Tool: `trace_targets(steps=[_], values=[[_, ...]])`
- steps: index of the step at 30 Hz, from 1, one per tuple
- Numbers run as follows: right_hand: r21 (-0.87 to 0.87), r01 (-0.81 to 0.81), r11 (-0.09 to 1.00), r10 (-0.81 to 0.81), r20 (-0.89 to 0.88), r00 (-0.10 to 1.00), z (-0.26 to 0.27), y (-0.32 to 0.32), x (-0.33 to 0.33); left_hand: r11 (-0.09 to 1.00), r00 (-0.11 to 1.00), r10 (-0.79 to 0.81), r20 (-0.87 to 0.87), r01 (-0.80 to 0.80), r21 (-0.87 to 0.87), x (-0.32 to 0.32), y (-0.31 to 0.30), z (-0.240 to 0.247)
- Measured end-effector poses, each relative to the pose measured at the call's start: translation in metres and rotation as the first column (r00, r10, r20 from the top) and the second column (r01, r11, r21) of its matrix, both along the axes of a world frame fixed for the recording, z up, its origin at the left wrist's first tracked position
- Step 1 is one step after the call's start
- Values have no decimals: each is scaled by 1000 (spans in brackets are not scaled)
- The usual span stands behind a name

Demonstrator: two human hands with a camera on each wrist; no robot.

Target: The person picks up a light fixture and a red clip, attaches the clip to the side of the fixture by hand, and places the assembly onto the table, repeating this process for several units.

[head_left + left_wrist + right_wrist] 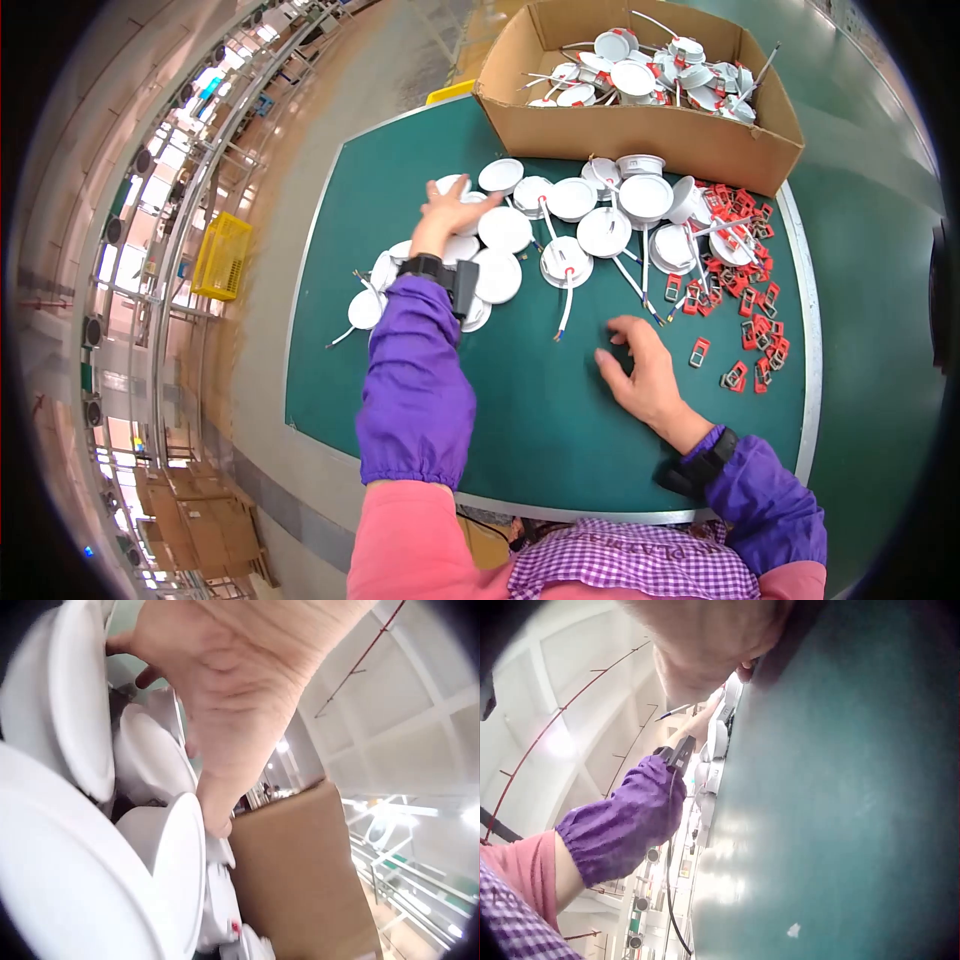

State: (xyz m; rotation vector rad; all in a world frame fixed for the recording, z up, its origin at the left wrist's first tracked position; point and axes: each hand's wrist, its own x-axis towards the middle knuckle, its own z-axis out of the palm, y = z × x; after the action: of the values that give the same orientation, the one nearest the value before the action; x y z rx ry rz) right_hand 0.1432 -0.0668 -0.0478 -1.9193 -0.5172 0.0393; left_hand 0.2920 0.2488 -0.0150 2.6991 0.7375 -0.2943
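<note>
My left hand [450,212] reaches over the far left part of a group of round white downlights, its fingers and thumb spread. At its fingertips is a white downlight [453,185], partly covered by the hand. The left wrist view shows the thumb beside the rim of a downlight [180,877], with the other fingers on the far side. Above the green mat, my right hand [645,378] has its fingers loosely bent and nothing between them. Close to it lie a single red clip with a metal spring [699,352] and downlights with white cables, such as this one [567,262].
A cardboard box [640,135] full of more downlights stands at the far edge of the green table [540,400]. Many red clips [762,340] lie scattered along the right side. On the floor at left is a yellow crate [222,256].
</note>
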Motion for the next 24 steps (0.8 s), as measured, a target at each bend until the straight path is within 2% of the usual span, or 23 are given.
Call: trace_targets(steps=[1,2,4,6,8,11,12,15,16,18,19,20,21,22,23,24], values=[[16,17,1000,-16,-65,998,-5,-3,0,999,999,-41,17,41,5,-6,-14,-2],[13,16,1000,-15,-59,998,-8,-2,0,997,996,-81,33,81,8,-13,-27,-4],[232,179,956,-170,-56,984,-8,0,1,981,979,-194,70,192,29,-33,-55,-8],[236,179,955,-158,-104,982,-5,-6,0,981,976,-190,104,193,-16,-55,-85,-10],[131,271,954,-289,152,945,-11,-9,1,967,960,-240,145,249,-51,-77,-111,-15],[126,240,963,-263,223,939,-10,-14,-4,929,932,-339,128,354,-113,-112,-156,-10],[110,225,968,-247,271,930,-9,-15,-4,902,912,-394,116,407,-142,-122,-164,-5],[253,237,938,-279,146,949,-18,-16,1,744,779,-602,173,627,-231,-134,-153,-4],[290,229,929,-260,75,963,-22,-15,3,703,699,-663,266,704,-99,-137,-138,10],[239,227,944,-254,88,963,-18,-14,3,790,778,-418,468,566,-235,-134,-99,38],[183,231,955,-252,103,962,-16,-14,2,918,795,-235,559,370,-141,-140,-77,49],[184,221,958,-241,94,966,-16,-13,1,964,790,-31,612,185,-191,-147,-55,66],[181,223,958,-243,101,965,-16,-13,1,982,672,-180,718,79,172,-147,-1,46],[177,224,958,-246,112,963,-16,-13,2,984,656,-125,744,-16,180,-157,36,37],[174,229,958,-250,114,961,-14,-11,2,970,715,-94,693,-91,226,-168,67,21],[178,224,958,-246,114,962,-15,-10,3,996,749,45,661,-86,29,-178,97,1]])
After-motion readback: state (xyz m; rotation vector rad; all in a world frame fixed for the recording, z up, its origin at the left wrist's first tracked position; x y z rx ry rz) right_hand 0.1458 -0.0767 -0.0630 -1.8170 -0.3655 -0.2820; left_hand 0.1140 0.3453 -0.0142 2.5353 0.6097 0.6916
